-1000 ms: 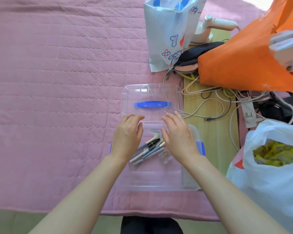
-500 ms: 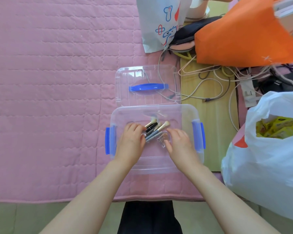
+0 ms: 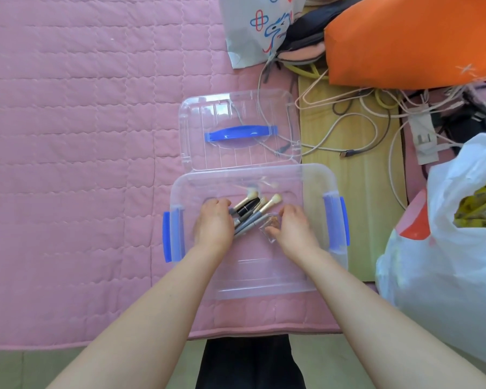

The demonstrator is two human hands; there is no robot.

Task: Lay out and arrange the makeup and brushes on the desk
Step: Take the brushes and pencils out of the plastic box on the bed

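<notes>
A clear plastic box [image 3: 314, 189] with blue side latches stands open on the pink quilt. Inside lie several makeup brushes [image 3: 260, 207] with pale bristles, a black tube [image 3: 246, 206] and a small clear case [image 3: 270, 224] with brownish contents. My left hand [image 3: 213, 224] is inside the box, its fingers curled round the grey handles of the brushes. My right hand [image 3: 293, 228] is beside it, with thumb and fingers pinching the small clear case. The brush handles are partly hidden under my left hand.
The box's clear lid [image 3: 239, 130] with a blue handle lies just beyond it. A printed white bag [image 3: 257, 26], an orange bag [image 3: 410, 40], tangled cables [image 3: 357, 116], a power strip [image 3: 424, 138] and a white plastic bag [image 3: 455, 242] crowd the right. The pink quilt [image 3: 76, 136] spreads to the left.
Both hands have come down from the box's far rim into the box. The left now grips the brush handles and the right now pinches the clear case.
</notes>
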